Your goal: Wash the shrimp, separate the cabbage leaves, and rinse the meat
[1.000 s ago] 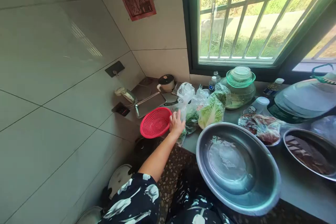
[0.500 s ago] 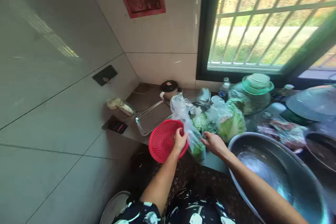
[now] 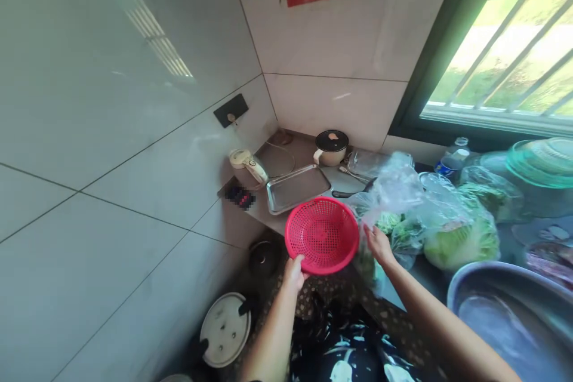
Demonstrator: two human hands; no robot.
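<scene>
A red plastic colander [image 3: 322,236] hangs tilted in front of the counter edge, its inside showing no contents. My left hand [image 3: 295,274] is closed on its near rim, thumb over the edge. Just right of the colander, my right hand [image 3: 379,246] pinches the side of a clear plastic bag [image 3: 369,262] with something green in it. Behind that hand lie more bagged vegetables, among them leafy greens [image 3: 407,233] and a pale green cabbage [image 3: 463,242].
A large metal basin [image 3: 505,274] stands at the right. At the back are a metal tray [image 3: 298,188], a lidded pot [image 3: 331,148], a cream handheld appliance [image 3: 248,167] and a bottle [image 3: 452,161]. A round white lid [image 3: 225,329] sits low at the left.
My left hand has shifted from the colander's right side to its near rim. The colander is now apart from the upper bag, and the view has turned left.
</scene>
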